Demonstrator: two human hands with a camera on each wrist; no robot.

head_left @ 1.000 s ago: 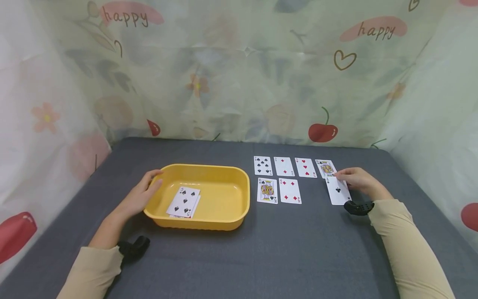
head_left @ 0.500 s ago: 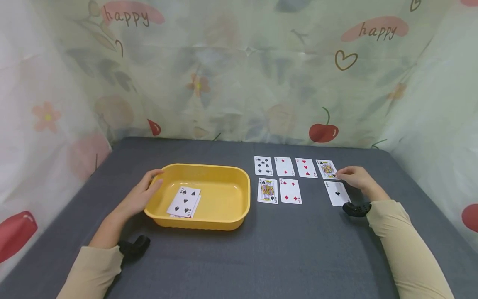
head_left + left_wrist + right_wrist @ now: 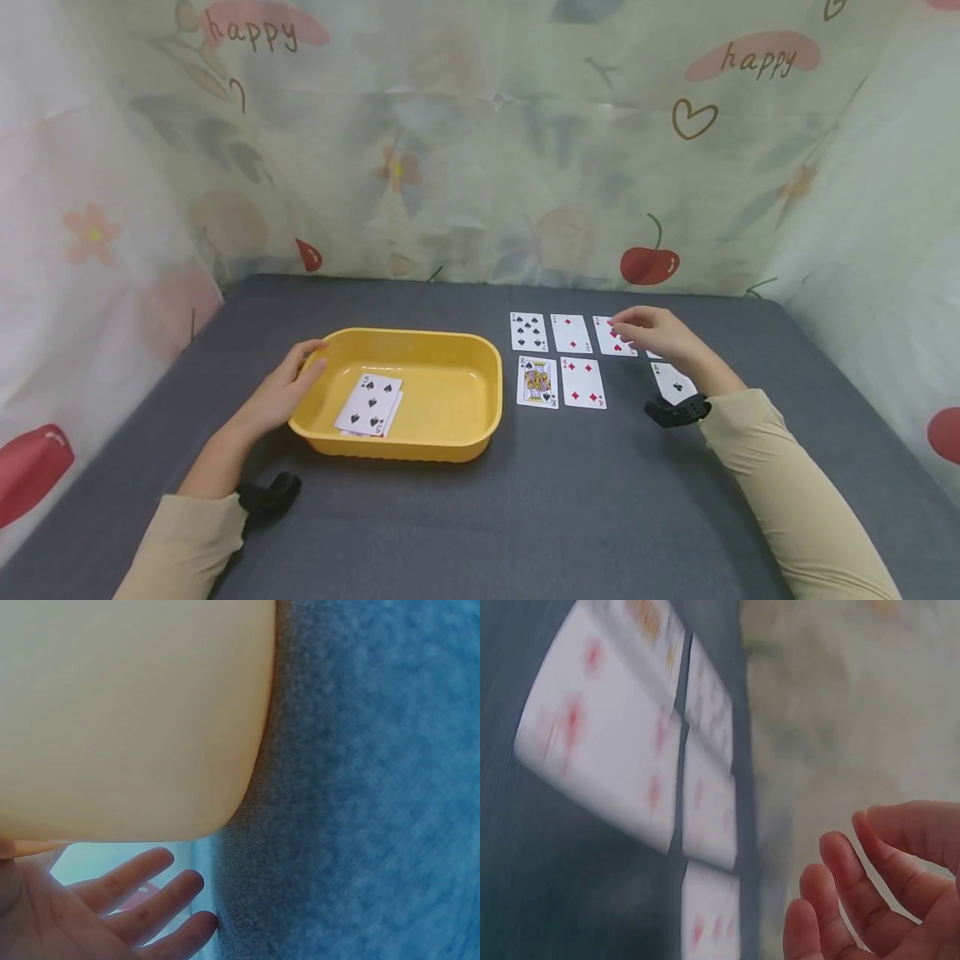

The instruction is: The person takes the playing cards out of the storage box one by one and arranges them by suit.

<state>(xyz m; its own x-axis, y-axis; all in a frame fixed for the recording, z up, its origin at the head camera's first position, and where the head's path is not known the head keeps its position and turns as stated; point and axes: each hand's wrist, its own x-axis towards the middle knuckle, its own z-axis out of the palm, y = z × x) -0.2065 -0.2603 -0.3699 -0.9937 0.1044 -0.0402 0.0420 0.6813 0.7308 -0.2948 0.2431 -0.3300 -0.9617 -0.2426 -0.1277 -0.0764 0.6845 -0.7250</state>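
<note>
My left hand (image 3: 281, 386) holds the left rim of a yellow tray (image 3: 431, 451), thumb inside the wall. In the left wrist view its other fingers (image 3: 157, 904) are spread loosely outside the tray. A five of spades (image 3: 370, 406) lies in the tray on other cards. My right hand (image 3: 670, 340) hovers, holding nothing, beside the three of hearts (image 3: 604, 332), partly covering it. In the right wrist view its thumb and index finger (image 3: 892, 855) nearly meet. The ace of clubs (image 3: 670, 382) lies under the right wrist, partly hidden. Another card behind the hand is almost wholly covered.
The back row also has the seven of spades (image 3: 529, 332) and two of diamonds (image 3: 571, 334). In front lie the king of spades (image 3: 537, 382) and four of diamonds (image 3: 582, 383). A printed curtain (image 3: 465, 208) stands behind the grey tabletop (image 3: 495, 525).
The ace of clubs has been laid down in the front row. My right hand has left it and moved left toward the three of hearts. The left hand and tray stay put.
</note>
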